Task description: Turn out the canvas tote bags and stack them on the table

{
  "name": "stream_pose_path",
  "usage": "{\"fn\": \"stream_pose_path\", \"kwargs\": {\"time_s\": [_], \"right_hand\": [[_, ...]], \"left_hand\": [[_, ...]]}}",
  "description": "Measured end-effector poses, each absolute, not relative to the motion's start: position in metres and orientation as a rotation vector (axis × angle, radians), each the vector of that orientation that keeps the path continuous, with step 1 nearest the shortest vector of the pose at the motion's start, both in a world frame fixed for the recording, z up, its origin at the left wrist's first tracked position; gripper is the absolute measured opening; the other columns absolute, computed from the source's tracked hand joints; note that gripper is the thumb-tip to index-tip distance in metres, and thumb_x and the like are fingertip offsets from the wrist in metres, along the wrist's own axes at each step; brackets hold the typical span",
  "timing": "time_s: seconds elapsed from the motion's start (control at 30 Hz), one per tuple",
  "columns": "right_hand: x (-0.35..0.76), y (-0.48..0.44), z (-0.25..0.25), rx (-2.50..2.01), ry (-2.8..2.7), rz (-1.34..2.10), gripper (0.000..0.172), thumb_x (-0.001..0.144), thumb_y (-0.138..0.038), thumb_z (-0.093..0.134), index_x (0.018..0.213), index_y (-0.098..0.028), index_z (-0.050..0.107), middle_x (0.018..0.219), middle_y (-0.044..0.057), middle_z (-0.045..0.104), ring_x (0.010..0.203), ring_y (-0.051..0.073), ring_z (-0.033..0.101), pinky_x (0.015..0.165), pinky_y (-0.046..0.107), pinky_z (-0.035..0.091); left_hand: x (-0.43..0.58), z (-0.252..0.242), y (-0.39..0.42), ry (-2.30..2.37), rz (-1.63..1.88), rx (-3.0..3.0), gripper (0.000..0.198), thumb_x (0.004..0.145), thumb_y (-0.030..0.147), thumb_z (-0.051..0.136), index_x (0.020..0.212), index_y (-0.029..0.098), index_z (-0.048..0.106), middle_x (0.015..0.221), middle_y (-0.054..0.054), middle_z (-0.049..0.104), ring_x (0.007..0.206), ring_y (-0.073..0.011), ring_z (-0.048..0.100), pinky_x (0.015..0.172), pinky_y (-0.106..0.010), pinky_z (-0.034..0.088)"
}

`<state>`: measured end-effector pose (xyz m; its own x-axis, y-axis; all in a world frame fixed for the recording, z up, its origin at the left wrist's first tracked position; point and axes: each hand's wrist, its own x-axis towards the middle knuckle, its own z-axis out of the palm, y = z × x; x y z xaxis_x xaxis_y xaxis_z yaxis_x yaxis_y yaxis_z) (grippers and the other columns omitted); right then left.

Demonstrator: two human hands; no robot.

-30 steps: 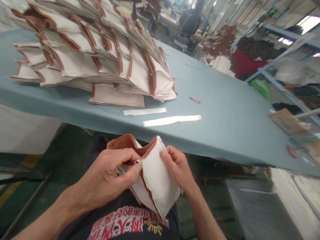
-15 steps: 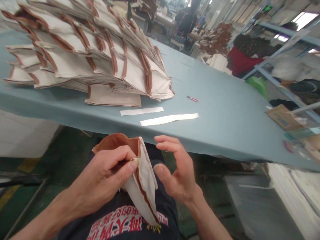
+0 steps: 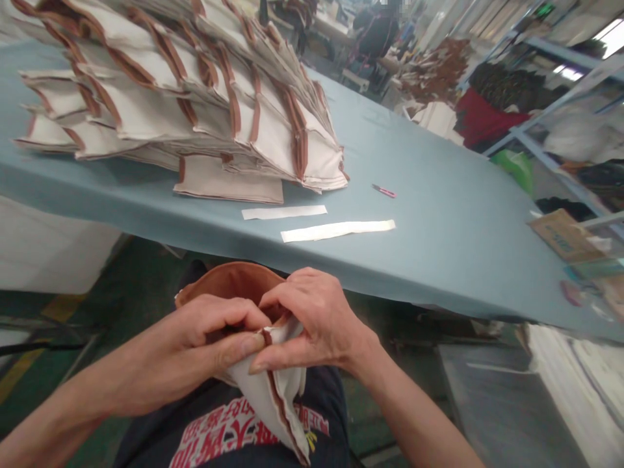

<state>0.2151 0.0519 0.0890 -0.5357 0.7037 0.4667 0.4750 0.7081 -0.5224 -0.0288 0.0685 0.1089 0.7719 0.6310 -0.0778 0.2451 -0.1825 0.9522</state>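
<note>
A fabric pouch (image 3: 253, 380), off-white outside with brown lining and brown seam edging, hangs over my lap in front of the table edge. My left hand (image 3: 214, 341) pinches its top rim at the seam between thumb and fingers. On the other side of that seam, my right hand (image 3: 312, 322) is closed on the rim, thumb in front and fingers over the brown inside. Both hands' fingertips nearly meet there. The pouch's mouth gapes open at the back left, and part of its rim is covered by my fingers.
A big stack of similar off-white and brown pieces (image 3: 205, 117) lies on the blue-covered table (image 3: 439, 240). Two white strips (image 3: 341, 230) and a pair of small pink-handled thread snips (image 3: 384, 191) lie near them. Shelving (image 3: 550, 104) and a cardboard box (image 3: 563, 235) stand right; a person (image 3: 375, 32) is behind.
My right hand, apart and spread before, has moved left and taken hold of the pouch's rim beside my left hand. The view has shifted slightly.
</note>
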Motion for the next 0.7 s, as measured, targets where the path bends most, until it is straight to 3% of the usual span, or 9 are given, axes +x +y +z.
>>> {"fn": "stream_pose_path", "kwargs": {"time_s": [0.2, 0.37, 0.53, 0.7], "right_hand": [[0.211, 0.048, 0.102, -0.962, -2.275, 0.384, 0.050, 0.105, -0.069, 0.071, 0.091, -0.021, 0.071, 0.072, 0.002, 0.076, 0.064, 0.018, 0.067, 0.070, 0.034, 0.044], [0.213, 0.046, 0.113, -0.998, -2.366, 0.538, 0.048, 0.111, -0.061, 0.068, 0.084, -0.021, 0.066, 0.070, 0.000, 0.073, 0.062, 0.015, 0.063, 0.060, 0.031, 0.033], [0.214, 0.046, 0.127, -1.035, -2.348, 0.804, 0.040, 0.114, -0.044, 0.067, 0.082, -0.021, 0.064, 0.072, -0.003, 0.069, 0.064, 0.012, 0.059, 0.060, 0.027, 0.031], [0.213, 0.047, 0.130, -1.034, -2.109, 1.267, 0.045, 0.112, -0.051, 0.070, 0.080, -0.020, 0.065, 0.068, -0.006, 0.057, 0.059, 0.009, 0.046, 0.059, 0.023, 0.033]], "left_hand": [[-0.021, 0.107, 0.067, 0.757, 0.645, 1.997, 0.029, 0.098, 0.020, 0.057, 0.071, 0.023, 0.067, 0.059, 0.009, 0.058, 0.050, -0.0085, 0.048, 0.048, -0.020, 0.034], [-0.029, 0.106, 0.064, 0.789, 0.722, 2.167, 0.023, 0.104, 0.016, 0.058, 0.095, 0.026, 0.076, 0.081, 0.008, 0.079, 0.066, -0.0084, 0.070, 0.065, -0.019, 0.047], [-0.038, 0.108, 0.060, 0.786, 0.742, 2.245, 0.018, 0.106, 0.017, 0.059, 0.097, 0.029, 0.069, 0.078, 0.010, 0.074, 0.062, -0.0089, 0.069, 0.064, -0.018, 0.049], [-0.042, 0.098, 0.054, 0.665, 0.752, 2.375, 0.026, 0.112, 0.010, 0.049, 0.106, 0.029, 0.066, 0.089, 0.005, 0.080, 0.075, -0.0139, 0.078, 0.073, -0.021, 0.057]]}}
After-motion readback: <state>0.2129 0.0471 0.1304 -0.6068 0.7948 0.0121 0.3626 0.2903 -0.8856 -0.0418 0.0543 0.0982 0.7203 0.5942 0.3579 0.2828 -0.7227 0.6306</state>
